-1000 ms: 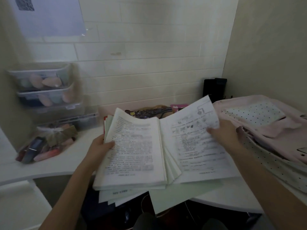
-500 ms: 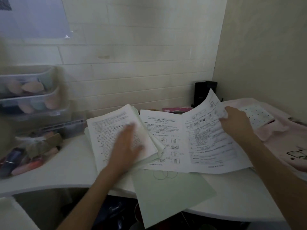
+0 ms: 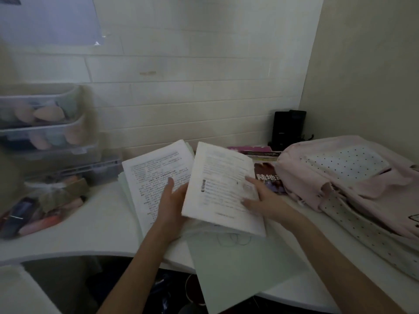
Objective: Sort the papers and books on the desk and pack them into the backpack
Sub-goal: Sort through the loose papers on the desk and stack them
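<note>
Printed paper bundle [image 3: 223, 189] was at the desk's front-middle, tilted, its near edge lifted off the surface, blurred. Right hand [image 3: 264, 197] lay on its right half, fingers spread flat over the page, thumb side hidden, so pressing vs pinching: cannot tell. Left hand [image 3: 172, 200] was at the bundle's left edge, fingers extended and going under or behind it; whether they gripped it I could not tell. Left hand also overlapped a second paper stack [image 3: 154, 177], which lay flat just left of the bundle, toward the desk's middle. A pale green sheet [image 3: 240, 266] sat under the bundle and hung over the desk's front edge.

Just beyond the bundle to the right: a dark-covered book [image 3: 267, 177], partly covered, with more books [image 3: 256, 151] behind it near the back wall. Pink backpack [image 3: 353, 177] lay on the desk's right side, dotted panel up, near the book. Black box [image 3: 289, 129] stood in the back-right corner. Clear stacked bins [image 3: 43, 123] were at the back-left, and a bag of small items [image 3: 45, 205] lay on the left side of the white desk [image 3: 95, 232].
</note>
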Tool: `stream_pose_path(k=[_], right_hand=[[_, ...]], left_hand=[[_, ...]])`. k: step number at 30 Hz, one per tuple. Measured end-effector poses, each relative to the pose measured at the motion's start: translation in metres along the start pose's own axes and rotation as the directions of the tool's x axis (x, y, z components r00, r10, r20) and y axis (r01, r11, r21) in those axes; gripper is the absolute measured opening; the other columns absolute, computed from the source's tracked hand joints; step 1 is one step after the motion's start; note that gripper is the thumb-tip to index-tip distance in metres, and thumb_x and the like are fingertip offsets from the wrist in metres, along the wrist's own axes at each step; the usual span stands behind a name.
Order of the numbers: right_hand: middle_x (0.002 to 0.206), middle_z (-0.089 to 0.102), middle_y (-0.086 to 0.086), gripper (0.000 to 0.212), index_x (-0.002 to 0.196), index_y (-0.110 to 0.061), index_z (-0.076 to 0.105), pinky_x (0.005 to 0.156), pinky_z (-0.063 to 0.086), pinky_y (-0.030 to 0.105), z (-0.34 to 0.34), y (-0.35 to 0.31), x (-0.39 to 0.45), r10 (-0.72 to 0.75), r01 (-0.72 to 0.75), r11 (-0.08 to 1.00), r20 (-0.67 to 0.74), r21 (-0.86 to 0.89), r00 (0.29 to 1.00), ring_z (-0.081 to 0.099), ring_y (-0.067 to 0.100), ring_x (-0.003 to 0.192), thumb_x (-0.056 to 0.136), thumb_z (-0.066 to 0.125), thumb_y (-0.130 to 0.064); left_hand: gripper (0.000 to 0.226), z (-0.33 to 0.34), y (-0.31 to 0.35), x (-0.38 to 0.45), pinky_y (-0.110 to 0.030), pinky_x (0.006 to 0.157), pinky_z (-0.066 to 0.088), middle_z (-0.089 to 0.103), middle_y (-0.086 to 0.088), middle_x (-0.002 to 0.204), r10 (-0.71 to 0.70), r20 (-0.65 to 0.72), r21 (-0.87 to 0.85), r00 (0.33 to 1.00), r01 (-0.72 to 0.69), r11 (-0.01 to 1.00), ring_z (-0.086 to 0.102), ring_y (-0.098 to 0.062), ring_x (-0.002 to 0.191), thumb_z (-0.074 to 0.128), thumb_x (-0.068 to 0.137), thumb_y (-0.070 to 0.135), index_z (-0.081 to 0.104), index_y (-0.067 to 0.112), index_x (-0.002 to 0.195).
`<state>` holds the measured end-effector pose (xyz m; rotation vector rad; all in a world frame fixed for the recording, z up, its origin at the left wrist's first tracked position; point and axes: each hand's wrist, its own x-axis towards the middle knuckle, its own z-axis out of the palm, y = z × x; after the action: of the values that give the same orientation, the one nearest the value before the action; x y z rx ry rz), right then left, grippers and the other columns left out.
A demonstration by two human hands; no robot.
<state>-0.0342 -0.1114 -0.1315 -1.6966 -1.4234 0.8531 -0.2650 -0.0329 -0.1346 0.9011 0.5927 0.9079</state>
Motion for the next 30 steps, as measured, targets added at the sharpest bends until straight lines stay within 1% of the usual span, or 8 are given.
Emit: stream_pose_path(k=[5, 8, 11, 15, 20, 24, 27, 30], right_hand=[[0.127, 0.054, 0.005, 0.068, 0.135, -0.01, 0.038, 0.088, 0.045, 0.027, 0.027, -0.008, 0.016, 0.091, -0.003, 0.98, -0.439, 0.197, 0.894, 0.055, 0.019, 0.108, 0.078, 0.075, -0.011], [0.116, 0.062, 0.007, 0.05, 0.122, -0.003, 0.049, 0.078, 0.052, 0.035, 0.021, -0.007, 0.02, 0.257, -0.023, 0.866, -0.404, 0.5, 0.878, 0.062, 0.022, 0.096, 0.079, 0.074, -0.011], [0.101, 0.069, 0.008, 0.014, 0.103, -0.006, 0.065, 0.071, 0.053, 0.033, 0.008, -0.008, 0.018, 0.119, -0.015, 0.973, -0.449, 0.228, 0.886, 0.066, 0.024, 0.087, 0.091, 0.059, -0.01], [0.066, 0.053, -0.004, 0.019, 0.078, -0.017, 0.05, 0.049, 0.032, 0.024, -0.02, -0.033, 0.003, -0.203, 0.07, 0.977, -0.786, -0.2, 0.583, 0.049, 0.017, 0.061, 0.096, 0.045, -0.015], [0.069, 0.06, 0.001, 0.037, 0.127, -0.024, 0.058, 0.046, 0.034, 0.022, 0.002, -0.085, -0.019, -0.476, 0.091, 0.863, -0.737, -0.497, 0.481, 0.049, 0.013, 0.056, 0.095, 0.043, -0.016], [0.137, 0.051, 0.0, 0.051, 0.148, -0.03, 0.023, 0.079, 0.046, 0.034, 0.075, -0.099, -0.023, -0.437, 0.198, 0.644, -0.144, -0.739, 0.888, 0.056, 0.024, 0.112, 0.098, 0.037, -0.031], [0.155, 0.024, -0.008, 0.06, 0.149, -0.029, 0.021, 0.103, 0.037, 0.037, 0.108, -0.081, -0.013, -0.291, 0.269, 0.744, 0.066, -0.612, 0.954, 0.026, 0.015, 0.141, 0.096, 0.042, -0.045], [0.148, 0.04, -0.002, 0.05, 0.142, -0.023, 0.039, 0.108, 0.031, 0.031, 0.101, -0.064, 0.004, -0.339, 0.25, 0.878, -0.162, -0.408, 0.927, 0.035, 0.016, 0.137, 0.096, 0.046, -0.041]], left_hand=[[0.032, -0.008, -0.007, 0.003, -0.04, 0.081, 0.055, 0.065, -0.011, 0.12, 0.137, -0.06, 0.326, 0.989, -0.11, 0.939, 0.067, -0.027, 0.101, 0.059, 0.09, 0.019, 0.058, 0.019, 0.122], [0.06, -0.013, -0.013, 0.007, -0.044, 0.088, 0.054, 0.062, -0.004, 0.125, 0.234, -0.099, 0.459, 0.967, -0.165, 0.873, 0.064, -0.022, 0.105, 0.067, 0.08, 0.004, 0.049, 0.028, 0.131], [0.078, -0.014, -0.017, 0.008, -0.032, 0.08, 0.057, 0.059, 0.001, 0.126, 0.246, -0.082, 0.442, 0.966, -0.186, 0.878, 0.065, -0.014, 0.102, 0.066, 0.083, 0.0, 0.03, 0.038, 0.141], [0.075, -0.008, -0.018, 0.008, -0.016, 0.088, 0.047, 0.048, 0.006, 0.133, 0.276, 0.029, 0.482, 0.961, -0.255, 0.838, 0.053, -0.005, 0.118, 0.07, 0.08, -0.001, 0.039, 0.038, 0.136], [0.048, -0.007, -0.013, 0.005, -0.01, 0.095, 0.038, 0.049, 0.026, 0.131, 0.162, 0.251, 0.58, 0.954, -0.282, 0.764, 0.045, 0.007, 0.123, 0.065, 0.084, 0.02, 0.052, 0.047, 0.122], [0.077, -0.003, -0.013, 0.008, -0.028, 0.088, 0.052, 0.06, 0.005, 0.131, 0.031, 0.234, 0.106, 0.972, -0.057, 0.993, 0.059, -0.012, 0.117, 0.08, 0.063, 0.049, 0.052, 0.026, 0.131], [0.04, -0.006, -0.008, 0.004, -0.038, 0.082, 0.052, 0.067, -0.006, 0.114, 0.029, -0.039, -0.177, 0.999, -0.035, 0.984, 0.064, -0.022, 0.104, 0.059, 0.088, 0.037, 0.054, 0.018, 0.123], [0.02, -0.013, -0.002, 0.005, -0.041, 0.074, 0.057, 0.068, -0.008, 0.109, 0.128, -0.238, -0.184, 0.963, -0.174, 0.967, 0.066, -0.023, 0.096, 0.044, 0.099, 0.018, 0.055, 0.014, 0.116]])
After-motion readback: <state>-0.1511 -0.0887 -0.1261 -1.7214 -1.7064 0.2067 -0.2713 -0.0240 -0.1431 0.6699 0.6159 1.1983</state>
